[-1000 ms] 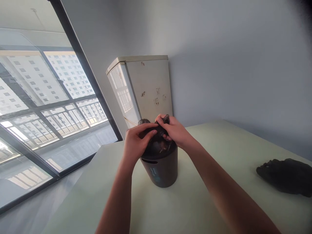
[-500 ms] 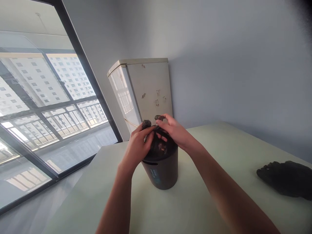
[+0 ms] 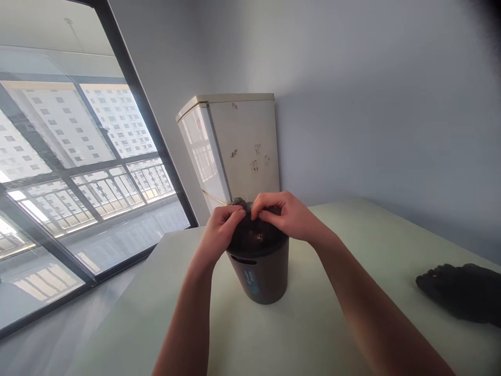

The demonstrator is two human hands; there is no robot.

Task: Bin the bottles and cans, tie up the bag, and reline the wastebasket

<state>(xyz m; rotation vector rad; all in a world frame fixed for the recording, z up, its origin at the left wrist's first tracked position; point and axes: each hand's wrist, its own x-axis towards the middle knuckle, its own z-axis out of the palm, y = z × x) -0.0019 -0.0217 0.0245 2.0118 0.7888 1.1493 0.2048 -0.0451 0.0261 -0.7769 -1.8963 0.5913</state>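
A dark grey trash can with a slot handle and a pale blue label stands upright on the table. Black plastic of a garbage bag fills its mouth, and a bunched bit of it pokes up at the far rim. My left hand pinches the bag at the left of the opening, thumb against fingers. At the right side, my right hand has its fingers curled and closed on the bag too. The fingertips of both hands are close together over the can; the plastic between them is partly hidden.
The pale green table carries a black crumpled bundle at the right. Behind the table stands a worn white refrigerator against the wall. A glass sliding door is on the left.
Both hands have lowered slightly towards the can's mouth. The bag tufts that stood up above my fingers are lower, and the right fingers now curl over the plastic.
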